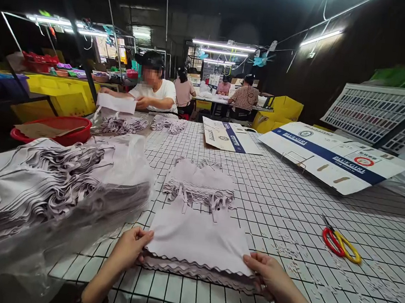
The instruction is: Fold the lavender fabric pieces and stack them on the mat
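A pale lilac strappy garment [199, 235] lies spread on the checked table, its wavy hem toward me, over others whose wavy edges show beneath. My left hand [129, 249] pinches its left lower corner between thumb and fingers. At the right lower corner, my right hand [265, 272] grips the same garment. Just beyond its straps sits a stack of similar garments [199, 182] with scalloped edges. A large pile of lilac garments [40, 182], partly in clear plastic, fills the left side.
Scissors [341, 244] with red and yellow handles lie at right among small scraps. Cardboard sheets [335, 158] rest farther back. A red basin [55, 129] stands at left. Across the table, a person [163, 92] holds pale fabric.
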A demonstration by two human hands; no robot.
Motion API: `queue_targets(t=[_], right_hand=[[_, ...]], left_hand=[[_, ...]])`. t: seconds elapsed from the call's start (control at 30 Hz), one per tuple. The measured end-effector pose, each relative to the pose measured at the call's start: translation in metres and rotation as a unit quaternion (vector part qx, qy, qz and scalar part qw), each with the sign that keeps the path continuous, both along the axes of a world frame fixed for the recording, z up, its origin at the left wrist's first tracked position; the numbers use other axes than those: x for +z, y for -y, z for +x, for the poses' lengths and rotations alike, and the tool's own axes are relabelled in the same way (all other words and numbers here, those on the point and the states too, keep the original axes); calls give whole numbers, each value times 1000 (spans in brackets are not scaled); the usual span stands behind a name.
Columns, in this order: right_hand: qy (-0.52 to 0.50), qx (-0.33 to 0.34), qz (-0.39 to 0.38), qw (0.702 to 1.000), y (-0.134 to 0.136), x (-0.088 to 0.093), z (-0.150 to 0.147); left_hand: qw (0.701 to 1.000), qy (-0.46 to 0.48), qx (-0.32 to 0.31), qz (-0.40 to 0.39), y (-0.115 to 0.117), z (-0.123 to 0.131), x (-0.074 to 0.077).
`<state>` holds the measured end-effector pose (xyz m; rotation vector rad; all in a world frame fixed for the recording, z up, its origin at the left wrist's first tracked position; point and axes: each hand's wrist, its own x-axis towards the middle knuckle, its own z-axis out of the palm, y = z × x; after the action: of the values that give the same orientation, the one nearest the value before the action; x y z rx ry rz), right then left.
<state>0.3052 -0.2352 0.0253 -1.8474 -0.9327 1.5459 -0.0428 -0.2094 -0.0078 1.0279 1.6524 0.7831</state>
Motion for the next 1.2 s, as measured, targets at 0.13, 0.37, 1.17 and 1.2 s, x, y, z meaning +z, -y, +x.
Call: queue_targets(t=[0.13,0.37,1.17,1.2], right_hand=[[49,16,4,999,7,-11,-1],[100,-15,12,995,6,-24,4],[358,-39,154,920,-192,-2,6],[362,-47,144,920,-205,-8,6]], left_hand=[[999,-31,-14,3,10,-3,-12],[991,-127,-42,19,16,-1,-11],[930,-314,-18,189,-164,45,31],[931,-326,-17,165,-181,47,28]])
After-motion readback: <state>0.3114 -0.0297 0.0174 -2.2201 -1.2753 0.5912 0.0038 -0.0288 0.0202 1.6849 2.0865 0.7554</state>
